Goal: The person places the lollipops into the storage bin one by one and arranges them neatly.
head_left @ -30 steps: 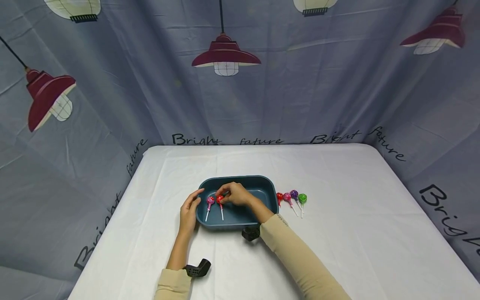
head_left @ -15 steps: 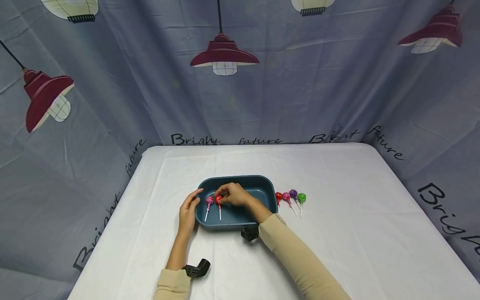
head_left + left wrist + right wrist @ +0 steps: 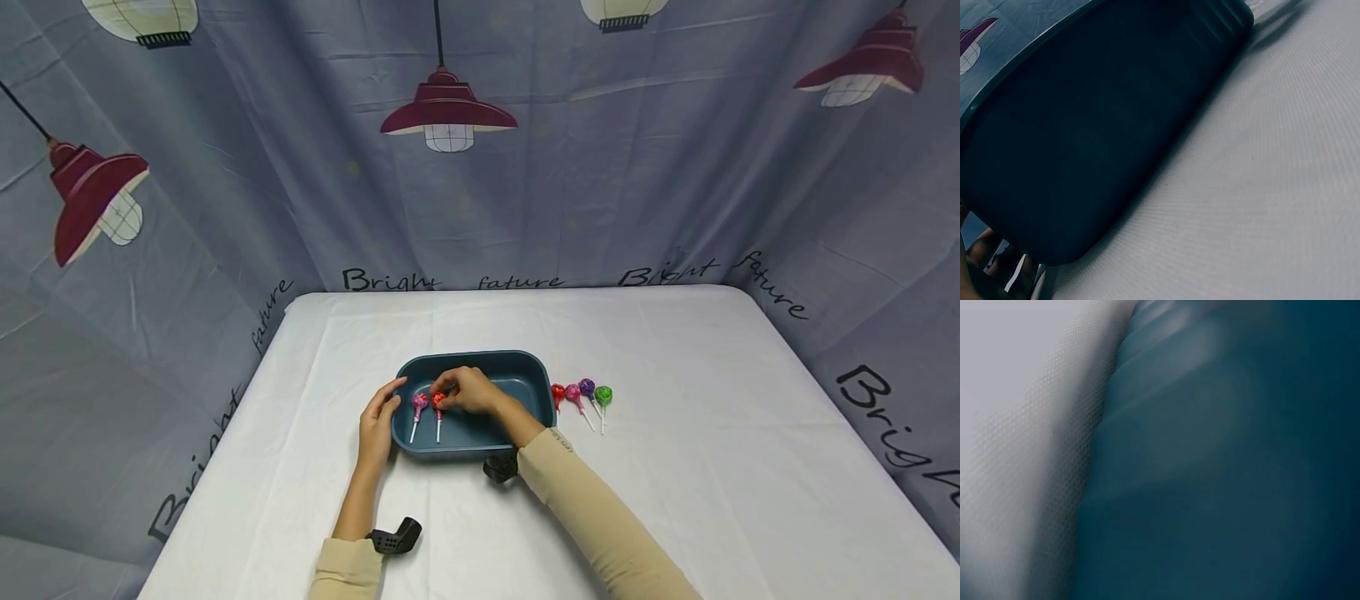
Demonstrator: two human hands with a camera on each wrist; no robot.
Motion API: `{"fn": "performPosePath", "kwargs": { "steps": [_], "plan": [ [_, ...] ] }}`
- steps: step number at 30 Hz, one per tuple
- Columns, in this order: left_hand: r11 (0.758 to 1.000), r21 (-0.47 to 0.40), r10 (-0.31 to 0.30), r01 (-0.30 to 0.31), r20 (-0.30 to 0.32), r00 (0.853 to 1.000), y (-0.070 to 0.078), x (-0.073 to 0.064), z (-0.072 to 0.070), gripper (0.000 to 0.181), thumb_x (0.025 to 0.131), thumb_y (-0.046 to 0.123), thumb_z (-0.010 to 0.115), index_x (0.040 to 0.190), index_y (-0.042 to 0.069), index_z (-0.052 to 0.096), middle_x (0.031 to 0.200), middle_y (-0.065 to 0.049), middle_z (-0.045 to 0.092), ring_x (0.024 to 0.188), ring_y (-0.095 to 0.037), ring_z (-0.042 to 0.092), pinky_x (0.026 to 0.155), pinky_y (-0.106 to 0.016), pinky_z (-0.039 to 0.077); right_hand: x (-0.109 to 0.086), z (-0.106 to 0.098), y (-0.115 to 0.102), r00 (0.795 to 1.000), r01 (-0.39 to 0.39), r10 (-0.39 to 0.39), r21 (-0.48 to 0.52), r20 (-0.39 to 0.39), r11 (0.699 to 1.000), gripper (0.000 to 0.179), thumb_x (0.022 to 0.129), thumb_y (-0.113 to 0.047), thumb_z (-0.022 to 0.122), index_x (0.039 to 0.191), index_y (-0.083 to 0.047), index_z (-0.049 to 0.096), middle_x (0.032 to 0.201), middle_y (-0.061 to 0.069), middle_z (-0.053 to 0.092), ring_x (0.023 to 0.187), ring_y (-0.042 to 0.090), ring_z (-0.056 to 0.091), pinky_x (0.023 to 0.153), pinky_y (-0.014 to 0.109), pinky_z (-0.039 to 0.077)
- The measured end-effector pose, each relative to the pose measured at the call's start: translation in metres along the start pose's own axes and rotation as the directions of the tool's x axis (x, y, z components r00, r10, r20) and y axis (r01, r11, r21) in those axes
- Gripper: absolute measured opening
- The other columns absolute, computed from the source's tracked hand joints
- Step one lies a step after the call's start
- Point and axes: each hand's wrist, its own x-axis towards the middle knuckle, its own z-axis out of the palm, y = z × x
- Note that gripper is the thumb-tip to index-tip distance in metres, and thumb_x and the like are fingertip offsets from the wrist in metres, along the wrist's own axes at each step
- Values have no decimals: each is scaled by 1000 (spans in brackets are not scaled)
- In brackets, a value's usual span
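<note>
A dark teal rectangular tray (image 3: 489,442) stands on the white table. Against its left end rests my left hand (image 3: 377,425), fingers along the outer wall and rim; in the left wrist view, part of that hand (image 3: 988,265) shows beside the tray wall (image 3: 1091,137). My right hand (image 3: 471,388) reaches inside and pinches the head of a red lollipop (image 3: 438,402), whose white stick points toward me. Just left of it, a pink lollipop (image 3: 419,402) lies nearly parallel on the tray floor. Only the tray's outer wall (image 3: 1166,456) and tablecloth show in the right wrist view.
Right of the tray, on the tablecloth, lie a red lollipop (image 3: 558,393), a pink lollipop (image 3: 573,393), a purple lollipop (image 3: 587,387) and a green lollipop (image 3: 603,396), close together. A grey curtain (image 3: 480,208) printed with lamps hangs behind the table.
The stick of the pinched red lollipop has swung slightly left, closer to parallel with the pink one. The left hand and the tray hold their places.
</note>
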Motion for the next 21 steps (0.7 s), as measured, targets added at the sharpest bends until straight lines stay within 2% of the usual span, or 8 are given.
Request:
{"fn": "performPosePath", "kwargs": {
  "steps": [5, 10, 15, 21],
  "plan": [
    [1000, -14, 11, -11, 5, 1000, -1, 1, 0, 32, 94, 1, 43, 123, -4, 55, 130, -16, 50, 125, -20, 38, 99, -17, 30, -1, -1, -1, 1000, -6, 6, 20, -5, 1000, 22, 77, -9, 73, 99, -9, 69, 95, 1, 68, 70, 7, 61, 61, 18, 47],
    [1000, -5, -10, 10, 2, 1000, 0, 1, 0, 32, 95, 2, 43, 124, -2, 55, 131, -14, 51, 127, -18, 37, 102, -23, 27, -2, -1, 0, 1000, 0, 1, 23, -13, 1000, 25, 77, -9, 74, 101, -8, 68, 98, 2, 68, 68, 7, 61, 61, 19, 47],
    [1000, -12, -8, 8, 1, 1000, 0, -1, 1, 32, 95, 1, 42, 124, -5, 54, 131, -16, 49, 127, -20, 37, 99, -18, 29, -6, -3, -1, 1000, 10, -10, 20, 1, 1000, 32, 76, -9, 75, 106, -4, 66, 102, 6, 67, 66, 8, 59, 60, 19, 47],
    [1000, -23, 4, -4, 2, 1000, -1, -2, 1, 32, 95, 1, 42, 124, -6, 53, 132, -17, 49, 127, -23, 37, 99, -16, 29, -12, -7, -2, 1000, -24, 22, 61, 18, 998, 43, 76, -11, 75, 116, -1, 61, 110, 10, 64, 78, 15, 64, 68, 23, 50]
  ]
}}
